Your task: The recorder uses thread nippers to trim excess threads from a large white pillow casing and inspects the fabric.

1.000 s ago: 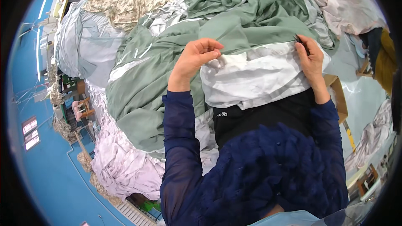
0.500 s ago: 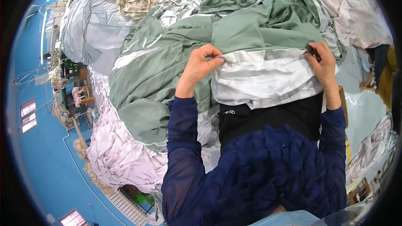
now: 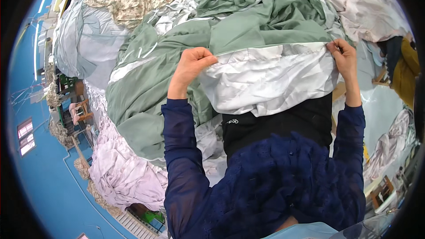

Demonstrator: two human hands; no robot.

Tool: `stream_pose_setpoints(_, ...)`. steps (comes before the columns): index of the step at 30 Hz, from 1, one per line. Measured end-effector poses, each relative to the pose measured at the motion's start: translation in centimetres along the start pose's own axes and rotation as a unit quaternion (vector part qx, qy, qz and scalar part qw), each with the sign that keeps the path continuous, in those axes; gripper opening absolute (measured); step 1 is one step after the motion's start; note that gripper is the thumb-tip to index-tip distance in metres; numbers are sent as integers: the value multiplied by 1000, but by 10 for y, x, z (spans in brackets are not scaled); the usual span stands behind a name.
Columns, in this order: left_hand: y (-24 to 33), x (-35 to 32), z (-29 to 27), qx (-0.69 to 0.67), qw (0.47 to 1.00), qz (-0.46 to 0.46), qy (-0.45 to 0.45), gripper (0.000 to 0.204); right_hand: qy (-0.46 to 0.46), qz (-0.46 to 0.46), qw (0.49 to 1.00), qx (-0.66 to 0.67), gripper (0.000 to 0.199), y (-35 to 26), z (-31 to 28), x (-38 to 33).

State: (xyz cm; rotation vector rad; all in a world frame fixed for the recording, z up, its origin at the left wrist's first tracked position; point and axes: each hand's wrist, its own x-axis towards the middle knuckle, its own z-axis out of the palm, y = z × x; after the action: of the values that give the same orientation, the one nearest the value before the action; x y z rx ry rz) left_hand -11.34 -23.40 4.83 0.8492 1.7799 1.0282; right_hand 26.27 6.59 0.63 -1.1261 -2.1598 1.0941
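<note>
A large green fabric (image 3: 248,35) with a white underside or lining (image 3: 270,79) is spread over my lap. Its edge, where green meets white, is drawn fairly straight between my two hands. At the left end of that edge, my left hand (image 3: 190,66) pinches the cloth between thumb and fingers. My right hand (image 3: 345,59) grips the other end, fingers bent closed; a small dark bit shows by its fingertips, too unclear to name. The white part hangs down in creases over my black apron-like garment (image 3: 279,128).
Heaps of cloth surround me: pale blue (image 3: 88,40) at far left, floral beige (image 3: 128,0) behind, pale pink (image 3: 372,9) at far right and pinkish-white (image 3: 128,168) at near left. A small pink-topped stool (image 3: 79,111) stands on the blue floor (image 3: 40,168) side.
My hands have moved apart, the left one outward, and the edge between them is longer and tauter. The dark object seen in my right hand is now mostly hidden. The view has shifted slightly.
</note>
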Motion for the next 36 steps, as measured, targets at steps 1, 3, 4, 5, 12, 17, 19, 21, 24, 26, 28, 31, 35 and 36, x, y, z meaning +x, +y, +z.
stream_pose_setpoints(1,-2,2,-1,0,1000,0,-2,15,-7,24,1000,13,17,1,-2,1)
stream_pose_setpoints(3,-4,5,-2,12,1000,-5,9,15,4,3,1000,10,17,7,-4,0)
stream_pose_setpoints(4,-3,8,-1,12,1000,-5,7,15,15,-19,1000,8,16,9,-5,0)
stream_pose_setpoints(5,-2,11,1,12,1000,-8,3,14,15,-17,1000,7,16,12,-8,0)
stream_pose_setpoints(12,7,19,7,9,1000,-23,-4,14,19,-26,999,-3,13,18,-15,0)
stream_pose_setpoints(17,5,18,-2,19,999,-39,-21,17,28,-43,999,-9,11,33,-10,1)
stream_pose_setpoints(19,5,13,-10,25,998,-47,-33,20,52,-27,998,11,11,48,-14,1)
stream_pose_setpoints(21,10,6,-19,60,994,-83,-45,20,44,-13,998,33,10,66,-20,3)
stream_pose_setpoints(24,0,-1,-30,59,994,-84,-43,20,28,28,998,52,9,98,-33,4)
stream_pose_setpoints(26,-5,-7,-38,50,992,-106,-36,20,18,28,997,63,10,107,-36,6)
stream_pose_setpoints(28,-17,-8,-48,43,997,-56,-19,18,23,15,996,79,12,111,-35,6)
stream_pose_setpoints(31,-26,-8,-57,39,999,-1,-8,17,3,42,997,59,13,112,-39,5)
stream_pose_setpoints(35,-25,-11,-57,36,999,-1,15,18,3,46,998,49,13,110,-39,4)
stream_pose_setpoints(36,-23,-12,-57,43,999,-17,22,19,1,44,998,51,13,117,-39,4)
